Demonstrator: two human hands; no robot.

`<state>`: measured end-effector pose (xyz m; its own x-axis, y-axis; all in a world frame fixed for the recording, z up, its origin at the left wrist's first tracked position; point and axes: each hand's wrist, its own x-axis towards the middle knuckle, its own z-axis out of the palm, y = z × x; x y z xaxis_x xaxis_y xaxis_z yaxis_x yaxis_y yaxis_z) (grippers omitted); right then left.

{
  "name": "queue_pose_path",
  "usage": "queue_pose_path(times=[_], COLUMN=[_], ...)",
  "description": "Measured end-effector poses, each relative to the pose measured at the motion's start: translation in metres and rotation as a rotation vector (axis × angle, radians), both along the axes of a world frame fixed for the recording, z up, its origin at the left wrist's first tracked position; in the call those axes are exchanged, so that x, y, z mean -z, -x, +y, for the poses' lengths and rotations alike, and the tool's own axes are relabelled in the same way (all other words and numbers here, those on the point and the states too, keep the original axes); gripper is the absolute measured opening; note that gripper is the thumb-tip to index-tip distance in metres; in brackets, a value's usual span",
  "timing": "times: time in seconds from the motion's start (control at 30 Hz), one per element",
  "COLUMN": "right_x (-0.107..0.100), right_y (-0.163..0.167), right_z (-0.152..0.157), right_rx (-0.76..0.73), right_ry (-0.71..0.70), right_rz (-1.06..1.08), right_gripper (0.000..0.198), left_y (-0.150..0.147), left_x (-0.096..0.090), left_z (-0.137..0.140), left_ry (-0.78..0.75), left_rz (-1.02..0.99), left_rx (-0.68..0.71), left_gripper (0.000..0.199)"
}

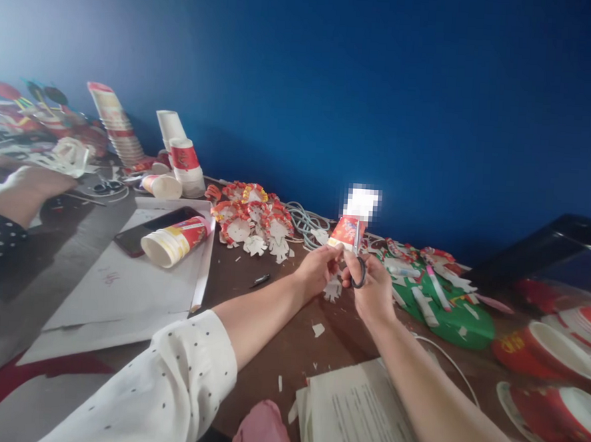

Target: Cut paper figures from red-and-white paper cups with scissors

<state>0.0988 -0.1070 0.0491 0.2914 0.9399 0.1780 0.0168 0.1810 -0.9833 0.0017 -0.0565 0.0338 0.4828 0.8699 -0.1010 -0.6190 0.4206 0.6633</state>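
In the head view, the left hand (317, 270) pinched the lower edge of a red paper (343, 232) between thumb and fingers. The right hand (375, 289) was closed around the dark loops of the scissors (357, 238), whose blades pointed up and overlapped the paper; whether they were cutting could not be told. Hands and paper were over the far half of the brown table (293, 341), toward the edge along the blue wall (334, 83).

Near that edge, left of the paper, lay a pile of cutouts (255, 222) with a coiled cable (305, 218) beside it. Right of the right hand was a green mat (449, 324) with a pink marker (438, 288), a white tube (425, 306) and scraps on it. Red cups (542, 349) lay blurred at the right.

A black pen (260, 281) lay left of the left forearm. Farther left, cups (174, 240) lay on their side against a phone (129, 241), near the far right corner of a white board (121, 290). Beyond the board's far edge stood a cup stack (184, 167). At the left edge was a co-worker's hand (42, 182), its grip unclear. Printed sheets (358, 418) lay toward the near edge, beneath the right forearm.
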Motion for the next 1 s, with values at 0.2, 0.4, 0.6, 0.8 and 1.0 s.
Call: queue_pose_path(times=[0.2, 0.4, 0.6, 0.8, 1.0], right_x=[-0.004, -0.009, -0.006, 0.000, 0.015], right_y=[-0.001, 0.001, -0.003, -0.006, -0.002], right_z=[-0.002, -0.005, -0.004, 0.003, 0.001], right_rx=[0.030, 0.045, 0.016, -0.009, -0.069], right_ry=[0.004, 0.026, 0.039, 0.093, 0.111], right_rz=[-0.076, -0.133, -0.167, -0.145, -0.279], right_gripper=[0.039, 0.041, 0.040, 0.046, 0.040], left_y=[0.002, 0.009, 0.012, 0.010, 0.011], left_x=[-0.004, -0.011, -0.012, -0.014, -0.020], left_z=[0.000, 0.005, 0.010, 0.014, 0.013], left_ry=[0.089, 0.230, 0.303, 0.334, 0.316], left_rz=[-0.018, -0.091, -0.175, -0.140, -0.161], left_rx=[0.006, -0.044, -0.051, -0.084, -0.152], left_gripper=[0.024, 0.024, 0.016, 0.015, 0.022])
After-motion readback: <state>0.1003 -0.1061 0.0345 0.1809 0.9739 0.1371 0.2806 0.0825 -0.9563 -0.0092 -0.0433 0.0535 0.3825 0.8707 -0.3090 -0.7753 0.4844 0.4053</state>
